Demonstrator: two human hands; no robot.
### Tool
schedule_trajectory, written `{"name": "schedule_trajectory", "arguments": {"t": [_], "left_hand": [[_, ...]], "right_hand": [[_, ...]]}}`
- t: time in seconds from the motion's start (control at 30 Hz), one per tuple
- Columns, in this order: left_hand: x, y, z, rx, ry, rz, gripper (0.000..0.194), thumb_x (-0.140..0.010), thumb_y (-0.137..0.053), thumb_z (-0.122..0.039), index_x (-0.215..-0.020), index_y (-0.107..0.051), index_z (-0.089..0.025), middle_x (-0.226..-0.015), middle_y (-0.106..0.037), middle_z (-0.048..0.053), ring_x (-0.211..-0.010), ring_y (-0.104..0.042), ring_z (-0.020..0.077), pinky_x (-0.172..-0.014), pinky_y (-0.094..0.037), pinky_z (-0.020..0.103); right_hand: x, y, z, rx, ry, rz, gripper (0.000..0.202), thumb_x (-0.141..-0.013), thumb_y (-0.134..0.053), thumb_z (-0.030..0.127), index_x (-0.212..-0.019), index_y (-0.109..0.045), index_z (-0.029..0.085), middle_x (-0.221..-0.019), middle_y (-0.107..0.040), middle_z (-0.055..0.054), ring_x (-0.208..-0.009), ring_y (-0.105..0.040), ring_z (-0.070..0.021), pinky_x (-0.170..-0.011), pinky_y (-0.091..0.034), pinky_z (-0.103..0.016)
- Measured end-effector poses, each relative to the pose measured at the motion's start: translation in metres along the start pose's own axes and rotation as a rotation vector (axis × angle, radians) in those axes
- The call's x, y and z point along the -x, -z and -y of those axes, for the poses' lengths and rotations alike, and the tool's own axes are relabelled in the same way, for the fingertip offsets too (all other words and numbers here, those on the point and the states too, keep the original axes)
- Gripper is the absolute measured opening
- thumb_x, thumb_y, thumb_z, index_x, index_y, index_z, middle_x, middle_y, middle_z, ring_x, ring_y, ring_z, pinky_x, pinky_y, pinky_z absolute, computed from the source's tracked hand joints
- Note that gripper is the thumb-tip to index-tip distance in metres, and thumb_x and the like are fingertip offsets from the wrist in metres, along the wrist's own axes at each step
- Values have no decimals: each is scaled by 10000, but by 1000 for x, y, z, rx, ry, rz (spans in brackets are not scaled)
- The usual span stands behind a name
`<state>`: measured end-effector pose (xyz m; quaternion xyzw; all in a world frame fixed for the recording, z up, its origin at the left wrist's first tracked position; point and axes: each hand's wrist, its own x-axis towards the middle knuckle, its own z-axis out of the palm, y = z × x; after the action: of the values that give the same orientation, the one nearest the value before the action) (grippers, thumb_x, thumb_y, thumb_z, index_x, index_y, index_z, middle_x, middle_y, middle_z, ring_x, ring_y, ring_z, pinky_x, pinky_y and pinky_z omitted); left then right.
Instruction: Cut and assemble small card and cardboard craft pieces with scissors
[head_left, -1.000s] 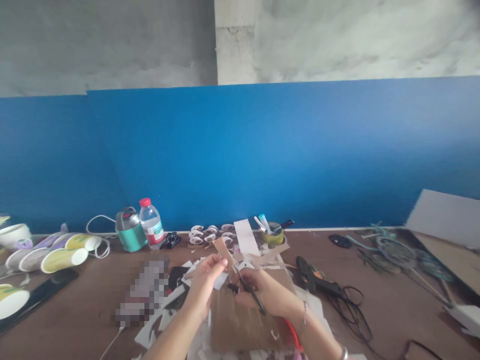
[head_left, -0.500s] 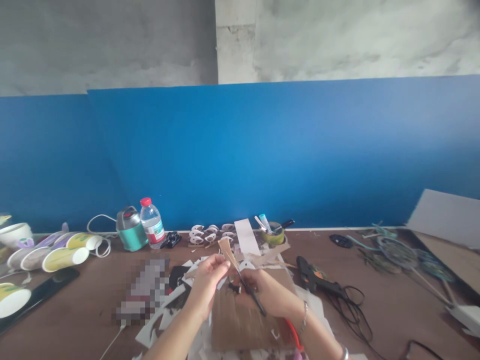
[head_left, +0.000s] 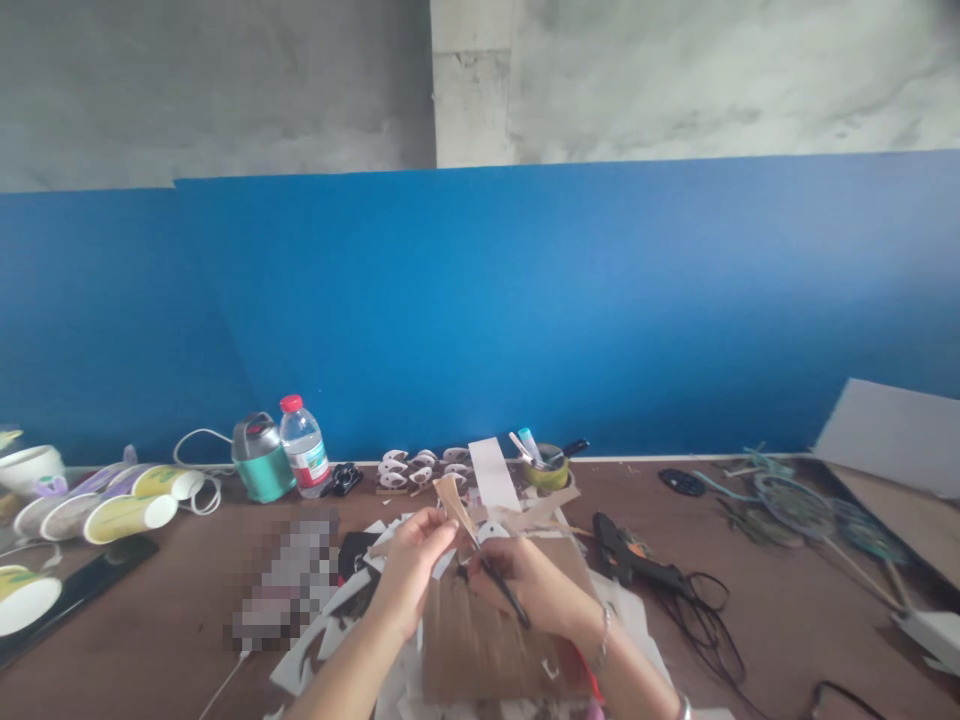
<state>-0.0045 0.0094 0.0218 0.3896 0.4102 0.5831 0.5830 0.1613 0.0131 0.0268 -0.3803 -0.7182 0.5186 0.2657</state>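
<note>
My left hand (head_left: pixel 415 562) is closed, its thumb and finger pinching a narrow tan strip of card (head_left: pixel 454 503) that points up and away from me. Just to its right, my right hand (head_left: pixel 517 585) is closed around a slim dark tool (head_left: pixel 504 588), pen-like in shape; I cannot make out its exact kind. The tool's upper end meets the lower end of the strip. Below both hands lies a brown cardboard sheet (head_left: pixel 487 660), and white paper scraps (head_left: pixel 330 635) spread around it.
A black glue gun (head_left: pixel 637 565) with its cord lies to the right. Behind stand a green tape roll (head_left: pixel 546 478) holding pens and several white curled paper pieces (head_left: pixel 394 467). A water bottle (head_left: pixel 306 450), a teal device (head_left: pixel 262 470) and paper cups (head_left: pixel 131 518) are left.
Both hands stay nearly in place. The strip and my left hand have shifted very slightly left, and the dark tool has moved a little with my right hand.
</note>
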Motion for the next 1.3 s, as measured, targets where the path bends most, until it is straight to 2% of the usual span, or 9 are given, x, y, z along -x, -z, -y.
{"name": "schedule_trajectory", "arguments": {"t": [0.17,0.43,0.57,0.77,0.9,1.0,1.17,1.3], "left_hand": [[0,0,0,23,8,-1,230,-631,-773,-339,-676,-631,-163,-710,-726,54,-752,-685,216,-785,-487,314],[0,0,1,35,5,-22,242,-617,-786,-340,-680,-632,-164,-706,-723,48,-742,-685,210,-771,-490,304],[1,1,-1,25,50,-14,238,-646,-759,-366,-695,-637,-168,-722,-722,46,-721,-674,194,-755,-490,294],[-1,5,0,-92,10,-41,261,-646,-749,-408,-650,-642,-170,-665,-697,29,-706,-661,205,-795,-475,317],[0,6,-1,-209,-45,-13,257,-695,-717,-418,-675,-659,-168,-673,-711,45,-703,-659,210,-754,-465,303],[1,6,-2,-261,-68,11,242,-728,-690,-403,-692,-670,-165,-671,-715,51,-724,-660,213,-745,-459,292],[0,6,0,-200,-33,-25,251,-695,-712,-409,-690,-658,-164,-653,-709,44,-685,-660,210,-717,-461,291],[0,6,2,-144,-21,-33,274,-660,-737,-422,-682,-652,-163,-644,-708,40,-670,-660,215,-695,-469,292]], "right_hand": [[-1,-5,-1,-57,29,-28,81,-614,-450,101,-623,-480,175,-487,-394,78,-447,-318,-58,-443,-244,-187],[-1,-7,-3,-56,26,-74,66,-642,-457,134,-599,-480,178,-451,-376,80,-418,-315,-61,-428,-233,-195],[-1,-7,-1,-35,22,-100,81,-655,-474,154,-578,-481,178,-439,-375,78,-419,-309,-64,-434,-238,-198],[-2,-6,-2,12,-56,-80,55,-675,-533,193,-643,-562,160,-487,-428,63,-439,-366,-68,-445,-278,-192],[-4,-6,-3,-3,13,-87,77,-674,-583,210,-717,-590,146,-604,-502,35,-548,-407,-84,-495,-314,-187],[-5,-7,-5,-19,44,-83,69,-684,-564,204,-702,-589,142,-608,-493,33,-563,-401,-89,-514,-320,-195],[-6,-11,-7,-88,37,-103,46,-674,-523,183,-646,-537,148,-555,-427,51,-517,-350,-78,-489,-292,-202],[-5,-14,-3,-50,19,-143,75,-662,-527,184,-597,-499,160,-523,-397,58,-496,-332,-74,-467,-261,-200]]}}
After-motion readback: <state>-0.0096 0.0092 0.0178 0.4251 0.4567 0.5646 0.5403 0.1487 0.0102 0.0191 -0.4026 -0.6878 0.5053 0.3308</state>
